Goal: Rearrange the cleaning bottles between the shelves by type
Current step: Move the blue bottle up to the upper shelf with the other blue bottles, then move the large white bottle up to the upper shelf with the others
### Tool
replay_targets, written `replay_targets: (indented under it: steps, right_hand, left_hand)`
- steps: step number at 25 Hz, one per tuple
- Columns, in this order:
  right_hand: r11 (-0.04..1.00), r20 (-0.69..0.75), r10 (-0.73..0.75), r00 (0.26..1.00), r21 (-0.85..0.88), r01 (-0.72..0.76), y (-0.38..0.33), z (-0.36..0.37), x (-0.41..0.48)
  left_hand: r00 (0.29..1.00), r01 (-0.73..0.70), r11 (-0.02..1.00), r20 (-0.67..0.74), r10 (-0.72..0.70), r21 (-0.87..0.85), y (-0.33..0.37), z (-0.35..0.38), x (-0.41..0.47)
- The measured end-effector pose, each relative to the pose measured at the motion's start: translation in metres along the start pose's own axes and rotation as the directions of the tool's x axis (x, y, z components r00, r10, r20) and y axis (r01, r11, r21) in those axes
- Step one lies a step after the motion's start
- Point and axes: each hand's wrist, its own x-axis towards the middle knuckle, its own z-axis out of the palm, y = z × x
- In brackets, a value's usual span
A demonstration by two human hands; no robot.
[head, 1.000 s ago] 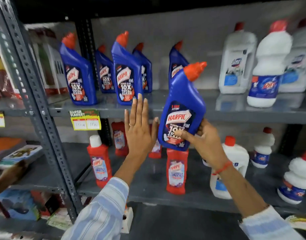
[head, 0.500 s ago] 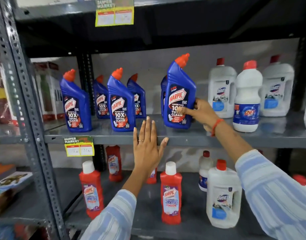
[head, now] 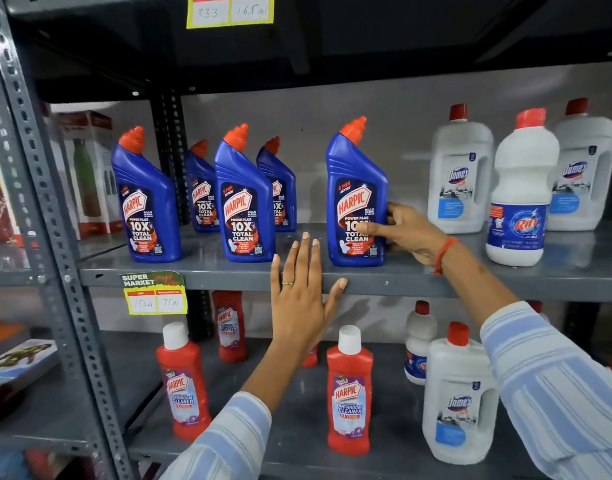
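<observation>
While your right hand (head: 406, 233) wraps the lower side of a blue Harpic bottle (head: 356, 202), thumb across its label, that bottle stands upright on the upper shelf (head: 470, 275). Your left hand (head: 299, 296) is spread flat and holds nothing, fingers up in front of the shelf's front edge, thumb on that edge. Left of this hand two more blue Harpic bottles (head: 245, 202) stand at the front, with two smaller-looking ones behind them. Beyond your right wrist, a white Rin bottle (head: 519, 199) stands near, flanked by two white Domex jugs (head: 460, 178) further back. Under your hands, on the lower shelf (head: 297, 455), are red Harpic bathroom cleaner bottles (head: 349, 393); one is mostly hidden behind your left forearm. Below your right sleeve (head: 557, 393) stand another Domex jug (head: 458, 403) and a small white bottle (head: 418, 344).
</observation>
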Motion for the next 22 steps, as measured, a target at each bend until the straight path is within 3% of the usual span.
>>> replay_targets:
  steps: [5,9,12,14,16,18,20,22]
  right_hand:
    - [1.000,-0.032,0.014,0.999,-0.022,-0.015,-0.005,0.002,-0.006]
    - [0.977,-0.146,0.026,0.989,-0.204,-0.056,-0.008,-0.001,-0.025]
    - [0.938,-0.301,-0.163,0.940,-0.343,0.053,-0.014,-0.016,-0.048]
    - [0.890,-0.426,-0.371,0.825,-0.417,0.184,-0.017,-0.036,-0.068]
    - [0.796,-0.525,-0.571,0.631,-0.543,0.268,-0.013,-0.058,-0.084]
    - [0.755,-0.600,-0.624,0.501,-0.629,0.187,-0.004,-0.082,-0.092]
    - [0.815,-0.658,-0.503,0.560,-0.577,0.055,0.009,-0.112,-0.094]
    - [0.881,-0.631,-0.315,0.709,-0.473,-0.030,0.022,-0.133,-0.091]
  left_hand:
    - [0.999,-0.008,1.000,-0.043,0.008,-0.010,0.002,0.001,0.000]
    - [0.998,-0.029,0.999,-0.054,0.028,-0.021,0.019,0.000,0.000]
    - [0.995,-0.101,0.995,-0.028,0.100,-0.013,0.061,-0.001,0.001]
    - [0.991,-0.132,0.991,-0.028,0.131,-0.012,0.096,-0.002,0.005]
    - [0.993,-0.109,0.993,-0.038,0.108,-0.043,0.125,-0.002,0.012]
    - [0.996,-0.076,0.995,-0.044,0.073,-0.065,0.149,-0.001,0.016]
    - [0.998,-0.058,0.996,-0.018,0.056,-0.069,0.176,0.002,0.017]
    - [0.999,-0.039,0.998,0.025,0.040,-0.050,0.194,0.006,0.014]
